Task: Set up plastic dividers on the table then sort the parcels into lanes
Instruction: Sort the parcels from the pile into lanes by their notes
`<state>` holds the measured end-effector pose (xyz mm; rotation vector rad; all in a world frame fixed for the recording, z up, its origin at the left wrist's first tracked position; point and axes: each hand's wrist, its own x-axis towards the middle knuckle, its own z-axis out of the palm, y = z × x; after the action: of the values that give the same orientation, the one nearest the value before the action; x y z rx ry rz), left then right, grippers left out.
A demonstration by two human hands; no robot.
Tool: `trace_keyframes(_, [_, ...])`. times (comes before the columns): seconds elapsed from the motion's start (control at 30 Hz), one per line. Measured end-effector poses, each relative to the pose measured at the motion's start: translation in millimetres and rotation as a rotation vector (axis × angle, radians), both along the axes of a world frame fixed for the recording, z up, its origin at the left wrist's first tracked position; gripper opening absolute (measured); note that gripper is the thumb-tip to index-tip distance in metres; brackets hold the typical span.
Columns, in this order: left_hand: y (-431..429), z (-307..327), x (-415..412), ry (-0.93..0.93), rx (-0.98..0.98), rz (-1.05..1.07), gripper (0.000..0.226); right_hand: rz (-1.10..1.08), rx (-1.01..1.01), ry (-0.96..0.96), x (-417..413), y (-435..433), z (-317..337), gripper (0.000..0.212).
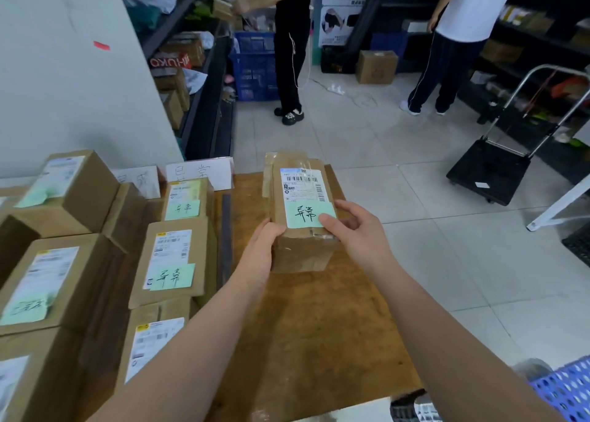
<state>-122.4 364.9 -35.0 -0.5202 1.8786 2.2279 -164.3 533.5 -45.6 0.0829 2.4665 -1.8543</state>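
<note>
A long cardboard parcel with a white shipping label and a green handwritten note is held over the right part of the wooden table. My left hand grips its near left corner. My right hand holds the near right side, thumb on the green note. A dark plastic divider strip lies on the table left of the parcel. Beyond it, a lane holds three labelled parcels with green notes. More boxes fill the lanes farther left. Two white paper lane signs stand at the table's far edge.
Two people stand by the shelves beyond the table, one in black, one in a white shirt. A black hand trolley sits on the tiled floor to the right. A blue perforated basket is at the lower right.
</note>
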Motion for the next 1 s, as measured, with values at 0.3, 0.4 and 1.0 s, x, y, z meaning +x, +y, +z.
trace_keyframes(0.3, [-69,23,35,0.063,-0.09,0.077,0.019,0.095,0.027,0.048,17,-76,16,0.064])
trace_keyframes(0.4, [-90,27,36,0.063,-0.132,0.137,0.021,0.158,0.046,0.054,9,-100,19,0.065])
trace_keyframes(1.0, [-229,18,-51,0.05,-0.267,0.071,0.033,0.251,0.051,0.015,-66,-237,22,0.054])
